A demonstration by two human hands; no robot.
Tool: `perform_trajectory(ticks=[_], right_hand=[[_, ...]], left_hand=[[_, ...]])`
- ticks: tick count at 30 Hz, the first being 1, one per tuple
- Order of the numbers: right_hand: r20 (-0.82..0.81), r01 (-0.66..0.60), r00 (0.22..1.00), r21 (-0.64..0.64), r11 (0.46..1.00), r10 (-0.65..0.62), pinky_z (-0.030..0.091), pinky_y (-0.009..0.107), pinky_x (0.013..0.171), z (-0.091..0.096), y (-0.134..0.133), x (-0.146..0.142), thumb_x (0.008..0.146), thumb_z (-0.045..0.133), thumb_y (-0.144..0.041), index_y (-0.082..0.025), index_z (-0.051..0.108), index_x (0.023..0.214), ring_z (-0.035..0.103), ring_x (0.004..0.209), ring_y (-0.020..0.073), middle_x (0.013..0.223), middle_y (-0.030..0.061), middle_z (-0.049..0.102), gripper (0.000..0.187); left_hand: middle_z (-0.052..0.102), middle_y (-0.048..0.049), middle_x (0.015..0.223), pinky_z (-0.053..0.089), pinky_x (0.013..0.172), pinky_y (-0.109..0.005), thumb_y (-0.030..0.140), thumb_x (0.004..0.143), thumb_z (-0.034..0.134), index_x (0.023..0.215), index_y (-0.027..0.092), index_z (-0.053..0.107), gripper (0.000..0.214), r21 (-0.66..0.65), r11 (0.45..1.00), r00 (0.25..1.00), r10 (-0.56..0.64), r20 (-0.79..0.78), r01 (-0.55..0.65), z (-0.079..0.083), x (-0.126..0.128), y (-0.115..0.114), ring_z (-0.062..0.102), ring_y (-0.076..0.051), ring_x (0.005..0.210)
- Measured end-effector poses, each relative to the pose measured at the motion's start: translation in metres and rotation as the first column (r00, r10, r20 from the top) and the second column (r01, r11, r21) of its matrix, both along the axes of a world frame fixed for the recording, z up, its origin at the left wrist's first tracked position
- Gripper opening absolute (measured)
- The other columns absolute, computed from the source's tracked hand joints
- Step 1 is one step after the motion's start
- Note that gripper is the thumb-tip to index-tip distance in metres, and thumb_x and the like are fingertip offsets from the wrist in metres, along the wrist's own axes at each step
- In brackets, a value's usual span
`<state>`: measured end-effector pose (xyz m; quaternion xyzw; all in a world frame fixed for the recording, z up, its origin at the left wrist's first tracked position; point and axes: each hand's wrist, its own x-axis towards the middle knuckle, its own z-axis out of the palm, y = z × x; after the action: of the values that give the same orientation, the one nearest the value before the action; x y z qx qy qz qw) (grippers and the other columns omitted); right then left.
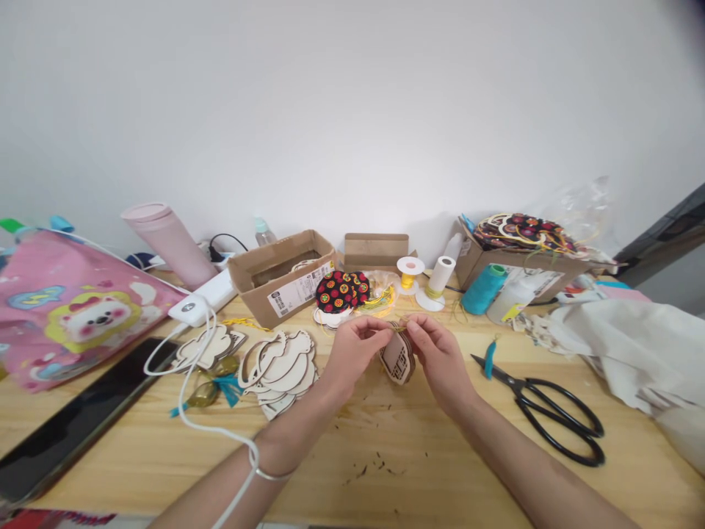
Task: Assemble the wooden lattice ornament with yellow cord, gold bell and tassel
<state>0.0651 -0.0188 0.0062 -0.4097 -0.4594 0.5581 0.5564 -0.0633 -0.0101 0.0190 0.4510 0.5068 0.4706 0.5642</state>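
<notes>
Left hand (352, 351) and right hand (440, 360) pinch yellow thread (399, 322) narrowly at the top of a wooden ornament (397, 360). Uncorded wooden cutouts (278, 371) lie left of the ornament; corded pieces (523, 231) fill a cardboard box (478, 266) beyond it, to the right.

black-handled scissors (518, 383) | teal thread cone (483, 289) | pink tumbler (168, 246) | cardboard box (250, 290)

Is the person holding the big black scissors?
No, the black scissors lie on the wooden table, off to the side of the right hand.
</notes>
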Motion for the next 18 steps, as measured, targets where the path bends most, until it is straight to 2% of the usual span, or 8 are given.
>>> perform_trajectory(ticks=[4,12,18], right_hand=[[-0.017,0.006,1.000,0.004,1.000,-0.006,0.040,0.020,0.050,-0.0006,-0.0003,-0.0018,0.074,0.057,-0.037,-0.018,0.053,0.076,0.045,0.053,0.0074,0.062,-0.0038,0.049,0.019],[0.032,0.095,0.995,0.061,0.994,-0.097,0.044,0.023,0.057,0.0010,0.0000,-0.0029,0.076,0.055,-0.034,-0.018,0.053,0.074,0.050,0.058,0.0088,0.068,-0.0018,0.054,0.016],[0.108,0.158,0.979,0.133,0.978,-0.173,0.043,0.022,0.054,-0.0010,0.0010,-0.0045,0.074,0.057,-0.032,-0.017,0.054,0.073,0.049,0.054,0.0086,0.062,-0.0027,0.054,0.015]], left_hand=[[0.058,0.0016,0.062,0.029,0.044,-0.017,0.026,0.061,0.065,0.067,0.014,0.063,0.014,0.021,1.000,1.000,0.013,0.018,-0.014,-0.0013,0.0001,0.0003,0.040,-0.004,0.047],[0.065,-0.0037,0.085,0.032,0.039,-0.016,0.025,0.060,0.067,0.065,0.013,0.063,0.013,0.013,1.000,0.998,0.023,0.063,-0.023,0.0005,0.0021,-0.0006,0.046,-0.004,0.048],[0.062,0.0013,0.058,0.044,0.049,-0.019,0.020,0.059,0.067,0.064,0.014,0.060,0.010,0.002,1.000,0.992,0.027,0.123,-0.028,0.0040,0.0060,-0.0015,0.055,-0.009,0.054]])
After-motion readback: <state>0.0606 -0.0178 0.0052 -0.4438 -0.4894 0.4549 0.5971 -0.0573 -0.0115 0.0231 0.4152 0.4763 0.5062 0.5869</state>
